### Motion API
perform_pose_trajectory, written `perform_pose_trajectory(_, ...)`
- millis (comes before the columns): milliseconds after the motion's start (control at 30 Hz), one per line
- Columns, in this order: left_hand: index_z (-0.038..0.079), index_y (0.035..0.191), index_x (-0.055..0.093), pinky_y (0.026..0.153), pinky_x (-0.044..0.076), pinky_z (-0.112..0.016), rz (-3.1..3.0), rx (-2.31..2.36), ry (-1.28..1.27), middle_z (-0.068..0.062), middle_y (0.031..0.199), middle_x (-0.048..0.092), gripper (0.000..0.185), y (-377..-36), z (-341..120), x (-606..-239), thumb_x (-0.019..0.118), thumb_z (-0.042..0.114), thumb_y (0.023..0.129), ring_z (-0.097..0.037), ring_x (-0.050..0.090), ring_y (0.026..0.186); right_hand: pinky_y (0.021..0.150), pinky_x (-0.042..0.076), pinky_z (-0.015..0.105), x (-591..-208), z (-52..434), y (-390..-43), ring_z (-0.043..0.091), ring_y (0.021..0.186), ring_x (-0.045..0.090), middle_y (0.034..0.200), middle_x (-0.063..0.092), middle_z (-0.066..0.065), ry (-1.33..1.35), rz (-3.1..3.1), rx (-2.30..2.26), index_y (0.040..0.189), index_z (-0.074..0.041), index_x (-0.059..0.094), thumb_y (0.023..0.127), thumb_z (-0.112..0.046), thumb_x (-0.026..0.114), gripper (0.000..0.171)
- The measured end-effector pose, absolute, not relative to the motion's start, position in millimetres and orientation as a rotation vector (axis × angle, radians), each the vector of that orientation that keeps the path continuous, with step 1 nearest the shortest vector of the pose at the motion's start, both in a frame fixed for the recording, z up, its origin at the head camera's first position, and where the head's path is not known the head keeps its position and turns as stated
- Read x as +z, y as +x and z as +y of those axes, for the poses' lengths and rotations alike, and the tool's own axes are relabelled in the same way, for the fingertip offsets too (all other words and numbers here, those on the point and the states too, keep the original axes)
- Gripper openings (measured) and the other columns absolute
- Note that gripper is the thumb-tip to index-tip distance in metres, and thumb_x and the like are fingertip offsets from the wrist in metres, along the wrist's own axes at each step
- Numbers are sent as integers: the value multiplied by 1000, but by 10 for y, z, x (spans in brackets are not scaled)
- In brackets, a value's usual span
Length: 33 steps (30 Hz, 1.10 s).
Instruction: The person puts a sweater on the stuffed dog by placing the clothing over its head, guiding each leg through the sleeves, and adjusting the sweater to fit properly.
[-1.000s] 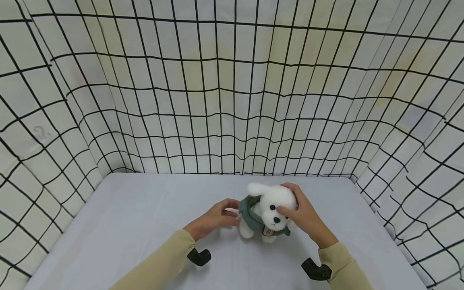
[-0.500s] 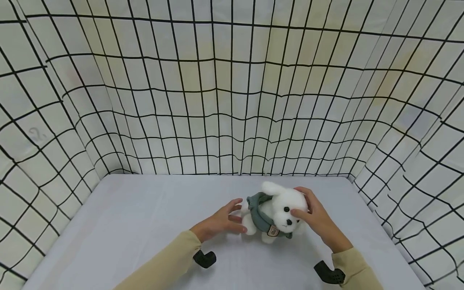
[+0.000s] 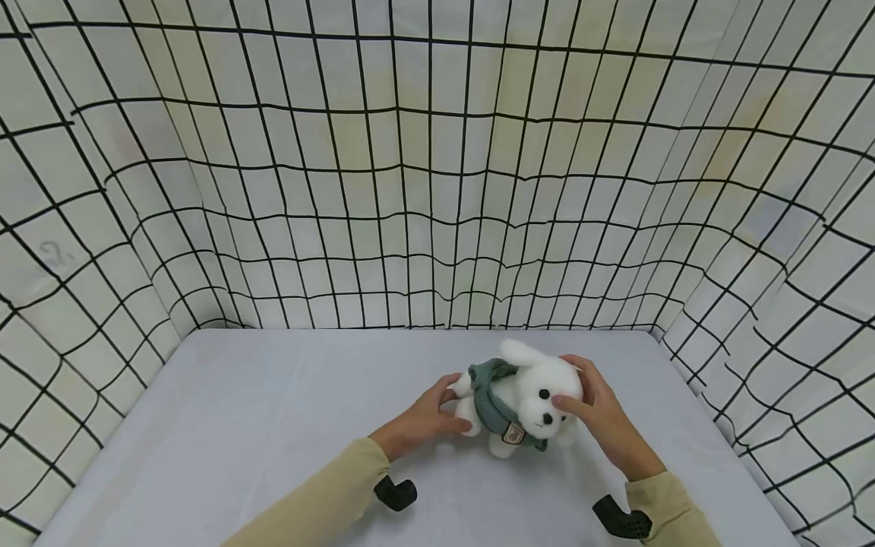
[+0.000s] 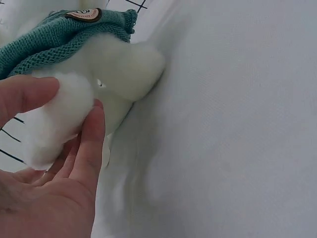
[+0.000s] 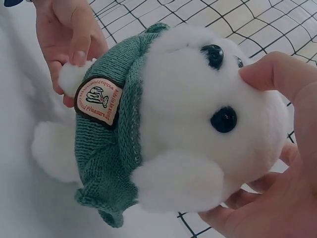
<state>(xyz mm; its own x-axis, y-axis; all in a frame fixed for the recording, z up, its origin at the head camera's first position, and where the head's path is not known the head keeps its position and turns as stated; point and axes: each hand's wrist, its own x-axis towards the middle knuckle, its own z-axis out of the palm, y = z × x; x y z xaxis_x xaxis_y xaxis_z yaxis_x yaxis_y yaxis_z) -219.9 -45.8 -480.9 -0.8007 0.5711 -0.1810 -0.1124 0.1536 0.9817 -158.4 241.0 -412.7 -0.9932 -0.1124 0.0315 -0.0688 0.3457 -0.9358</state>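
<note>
Nearest the camera, two tan sleeves (image 3: pixel 321 497) run forward onto the pale grey table (image 3: pixel 260 425), each with a black wrist mount beneath it. Just beyond them, a white toy dog (image 3: pixel 522 403) in a green knitted sweater (image 3: pixel 494 414) sits right of centre on the table, face turned toward the viewer. The left hand (image 3: pixel 420 422) has its fingers (image 4: pixel 86 144) and thumb curled about a white rear paw (image 4: pixel 54 119), pinching it lightly. The right hand (image 3: pixel 601 418) cups the head from the side, its fingers wrapped behind and the thumb (image 5: pixel 277 74) pressed on the face near one eye. A round label (image 5: pixel 98 100) on the sweater faces outward at the chest. Judged from this hold, the step in hand is steadying or turning the dog between both hands; the next move calls for the two grips to act together, since the soft body will sag or twist if only one end is moved. Room for moving is ample to the left and front of the table. To the right, the table edge and the side wall lie nearer. Farthest off, a white cloth backdrop (image 3: pixel 437 190) with black grid lines closes the back and both sides, meeting the table at the rear edge well behind the dog.
</note>
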Motion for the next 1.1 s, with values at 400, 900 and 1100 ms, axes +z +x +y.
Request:
perform_pose_trajectory(400, 18, 149, 29, 97, 51, -39, 1886, 1793, 429, -15, 145, 45, 77, -2227, -667, -4775, 69, 7, 84, -31, 52, 128, 87, 50, 35, -4171, 2293, -1628, 10, 112, 55, 136, 48, 13, -298, 2548, -1851, 140, -15, 38, 89, -13, 68, 60)
perform_pose_trajectory(900, 15, 147, 32, 87, 52, -30, 1963, 1808, 505, -15, 127, 57, 76, -2257, -1121, -4456, 69, 2, 82, -17, 61, 108, 90, 50, 31, -4452, 2109, -1764, 29, 119, 52, 142, 40, 16, -362, 2309, -1916, 145, -18, 32, 87, -4, 66, 68)
perform_pose_trajectory(1100, 11, 146, 35, 88, 52, -27, 2018, 1794, 506, -15, 124, 59, 71, -2245, -1222, -4352, 67, 3, 84, -15, 62, 108, 91, 46, 31, -4603, 2009, -1842, 28, 120, 50, 144, 41, 17, -327, 2264, -1888, 145, -14, 33, 84, 0, 60, 68)
